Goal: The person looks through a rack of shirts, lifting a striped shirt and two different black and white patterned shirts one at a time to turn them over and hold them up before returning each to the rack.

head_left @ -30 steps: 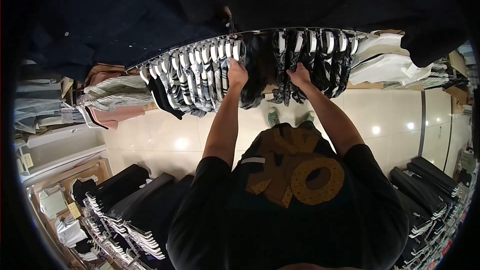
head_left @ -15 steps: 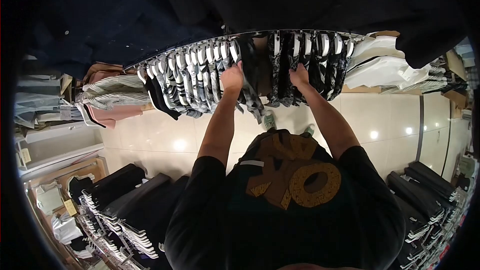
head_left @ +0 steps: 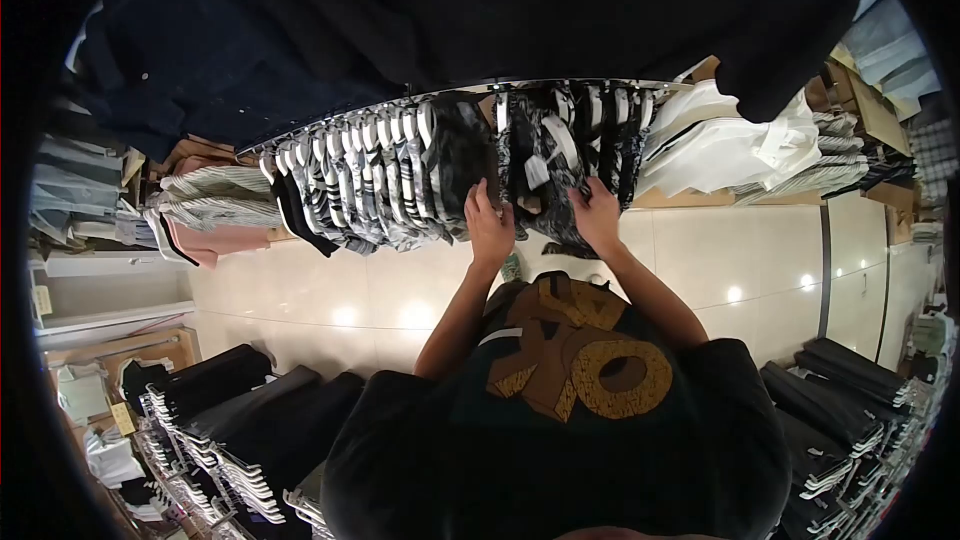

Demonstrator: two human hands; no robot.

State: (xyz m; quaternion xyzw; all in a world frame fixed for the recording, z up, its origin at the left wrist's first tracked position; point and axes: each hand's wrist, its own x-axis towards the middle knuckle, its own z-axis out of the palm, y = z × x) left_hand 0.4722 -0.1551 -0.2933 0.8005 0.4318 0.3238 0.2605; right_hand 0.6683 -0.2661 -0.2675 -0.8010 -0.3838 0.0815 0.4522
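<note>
My left hand (head_left: 490,228) has its fingers stretched and apart, up against the edge of a dark garment (head_left: 459,155) on the rail. My right hand (head_left: 597,217) is closed on a black-and-white patterned shirt (head_left: 553,195), which hangs turned partly towards me. A white hanger (head_left: 562,142) and a pale tag (head_left: 537,171) show at that shirt's top. More dark patterned shirts (head_left: 622,145) hang just right of it. To the left runs a row of grey-and-white patterned shirts (head_left: 385,180) on white hangers.
Dark clothes (head_left: 480,10) hang above the rail (head_left: 570,85). White shirts (head_left: 730,145) are on the right, and striped and pink garments (head_left: 225,200) on the left. Behind me on both sides stand racks of black trousers (head_left: 240,380). Pale tiled floor (head_left: 700,250) lies between.
Both hands have come closer together and towards me. The left hand has loosened its grip and spread its fingers. The right hand has pulled a patterned shirt outward, turning it.
</note>
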